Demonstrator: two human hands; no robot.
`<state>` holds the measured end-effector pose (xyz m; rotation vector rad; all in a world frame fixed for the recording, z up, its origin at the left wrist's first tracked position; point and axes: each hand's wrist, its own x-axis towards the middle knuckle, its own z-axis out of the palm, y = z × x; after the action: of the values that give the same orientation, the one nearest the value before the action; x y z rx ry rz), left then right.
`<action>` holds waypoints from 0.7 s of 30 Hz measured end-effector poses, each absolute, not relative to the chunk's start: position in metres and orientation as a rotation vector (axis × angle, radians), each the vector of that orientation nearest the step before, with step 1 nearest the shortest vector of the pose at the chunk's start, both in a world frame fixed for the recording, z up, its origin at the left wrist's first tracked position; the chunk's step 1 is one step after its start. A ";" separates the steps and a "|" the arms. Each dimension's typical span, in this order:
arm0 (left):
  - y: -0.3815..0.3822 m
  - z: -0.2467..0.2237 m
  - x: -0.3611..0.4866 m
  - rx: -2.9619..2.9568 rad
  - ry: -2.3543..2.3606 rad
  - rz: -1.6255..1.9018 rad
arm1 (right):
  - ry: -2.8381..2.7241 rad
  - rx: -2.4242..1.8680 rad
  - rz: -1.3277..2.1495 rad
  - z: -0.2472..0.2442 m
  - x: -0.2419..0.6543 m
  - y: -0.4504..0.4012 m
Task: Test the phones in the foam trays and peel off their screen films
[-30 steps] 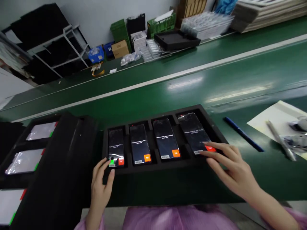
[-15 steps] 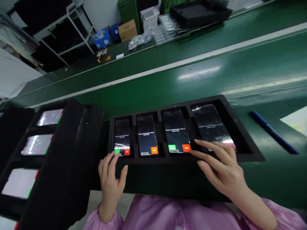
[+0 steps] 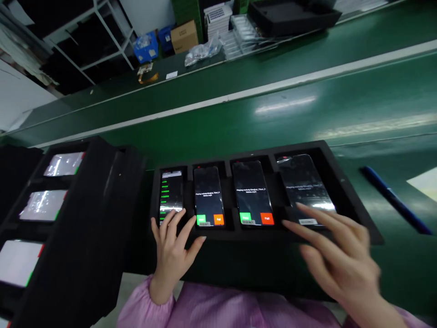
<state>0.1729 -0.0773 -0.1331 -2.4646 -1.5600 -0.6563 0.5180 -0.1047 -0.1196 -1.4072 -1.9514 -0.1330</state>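
Several smartphones lie screen up in a black foam tray (image 3: 246, 234). On the leftmost phone (image 3: 171, 191) is a list of green lines. The second phone (image 3: 208, 196) and third phone (image 3: 253, 191) show "Playing melody" text above green and red or orange buttons. The rightmost phone (image 3: 303, 182) has similar dim text. My left hand (image 3: 174, 246) is open, fingers spread over the lower ends of the first two phones; one fingertip is near the second phone's green button. My right hand (image 3: 341, 255), also open, hovers over the rightmost phone's lower end. Contact is unclear.
Stacked black trays (image 3: 78, 228) stand at left, with lit phones in the top one. A blue pen (image 3: 396, 200) and paper (image 3: 425, 184) lie at right. Behind the green bench (image 3: 221, 123) are a cardboard box (image 3: 184, 36), blue bins (image 3: 146, 47) and a black tray (image 3: 293, 18).
The leftmost phone switched from the melody screen to the green list. My left hand moved right towards the second phone. My right hand moved right and down, towards me.
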 end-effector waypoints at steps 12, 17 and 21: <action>-0.084 -0.132 0.175 -2.518 -1.531 -0.509 | -1.835 -1.645 -0.087 -0.136 0.574 -0.120; -0.088 -0.134 0.161 -2.426 -1.608 -0.691 | -1.903 -1.524 -0.133 -0.141 0.578 -0.117; -0.075 -0.132 0.138 -2.300 -1.683 -0.745 | -1.889 -1.535 -0.150 -0.140 0.577 -0.117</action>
<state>0.1375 -0.0755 -0.1324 -2.3005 -1.6826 -0.7455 0.5767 -0.1172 -0.1403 -1.5346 -1.8892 -0.1504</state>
